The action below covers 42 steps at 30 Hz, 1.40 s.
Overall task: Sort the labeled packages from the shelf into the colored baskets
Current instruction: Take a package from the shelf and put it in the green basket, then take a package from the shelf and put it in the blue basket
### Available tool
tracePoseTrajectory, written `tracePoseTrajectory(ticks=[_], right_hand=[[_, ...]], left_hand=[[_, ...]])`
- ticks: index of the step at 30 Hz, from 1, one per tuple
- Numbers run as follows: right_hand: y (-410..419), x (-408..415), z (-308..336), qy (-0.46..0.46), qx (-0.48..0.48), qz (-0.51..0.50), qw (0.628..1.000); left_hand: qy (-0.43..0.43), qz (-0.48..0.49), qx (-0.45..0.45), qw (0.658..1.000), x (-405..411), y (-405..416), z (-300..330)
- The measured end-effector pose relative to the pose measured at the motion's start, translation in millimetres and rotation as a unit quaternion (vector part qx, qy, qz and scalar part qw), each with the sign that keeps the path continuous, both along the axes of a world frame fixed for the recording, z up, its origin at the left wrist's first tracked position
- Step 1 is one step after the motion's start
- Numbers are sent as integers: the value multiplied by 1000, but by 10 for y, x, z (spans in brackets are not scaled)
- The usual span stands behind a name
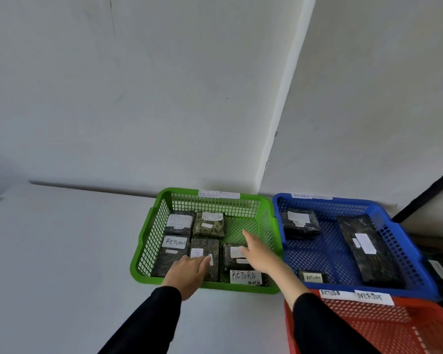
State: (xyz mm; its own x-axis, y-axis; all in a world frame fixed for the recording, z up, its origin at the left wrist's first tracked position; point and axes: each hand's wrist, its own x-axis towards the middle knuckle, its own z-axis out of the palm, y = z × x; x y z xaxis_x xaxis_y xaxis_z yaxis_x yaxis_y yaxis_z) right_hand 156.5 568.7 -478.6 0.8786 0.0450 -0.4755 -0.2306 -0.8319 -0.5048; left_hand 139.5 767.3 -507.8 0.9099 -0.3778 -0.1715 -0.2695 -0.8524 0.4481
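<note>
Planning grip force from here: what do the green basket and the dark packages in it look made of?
Green basket: looks like moulded plastic, rigid, slightly glossy; the sign is its uniform lattice walls and smooth rim.

Dark packages: seemingly wrapped in thin, shiny plastic film, going by the crinkles and mottled glints; contents hidden. Their white labels look like matte paper with handwritten ink.

**Black sleeves, bare hands**

Both arms wear plain long black sleeves ending at the wrists, near the green basket point(149, 241). The left hand point(188, 273) and right hand point(260, 254) are bare: no gloves, rings or watch visible.
</note>
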Motion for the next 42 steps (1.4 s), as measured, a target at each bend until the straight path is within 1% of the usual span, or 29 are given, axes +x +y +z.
tracePoseTrajectory(ticks=[2,4,7,10,13,15,19,24,29,33,38,42], right_hand=[[-172,-135,299,-45,43,-23,998],[-361,-284,584,-82,65,-33,994],[-679,-503,901,-163,96,-46,981],[-1036,-821,1169,-226,123,-58,965],[-1475,-1253,1367,-273,120,-72,952],[-1836,-1595,1446,-288,108,-85,948],[-2629,-2429,1609,-310,84,-119,940],[-3584,-3503,1755,-327,61,-173,927],[-4276,-4190,1881,-356,55,-229,904],[-4760,-4410,1843,-387,47,-264,882],[-5298,-4249,1860,-384,31,-277,880],[-5935,-3958,1926,-377,0,-269,886]], left_hand=[[-4,30,-47,998,35,4,83],[-29,45,-46,997,47,-74,236],[-94,46,-61,993,-25,-374,552],[-150,36,-58,986,-204,-809,863],[-196,1,-27,980,-543,-1336,1165],[-207,-12,-8,978,-821,-1723,1302],[-237,-25,-43,970,-1469,-2539,1468],[-250,-102,-66,961,-2220,-3529,1647],[-262,-161,-83,948,-2691,-4421,1858],[-275,-217,-103,931,-2881,-5052,2015],[-288,-250,-102,919,-2722,-5751,2078],[-278,-250,-124,919,-2448,-6470,2079]])
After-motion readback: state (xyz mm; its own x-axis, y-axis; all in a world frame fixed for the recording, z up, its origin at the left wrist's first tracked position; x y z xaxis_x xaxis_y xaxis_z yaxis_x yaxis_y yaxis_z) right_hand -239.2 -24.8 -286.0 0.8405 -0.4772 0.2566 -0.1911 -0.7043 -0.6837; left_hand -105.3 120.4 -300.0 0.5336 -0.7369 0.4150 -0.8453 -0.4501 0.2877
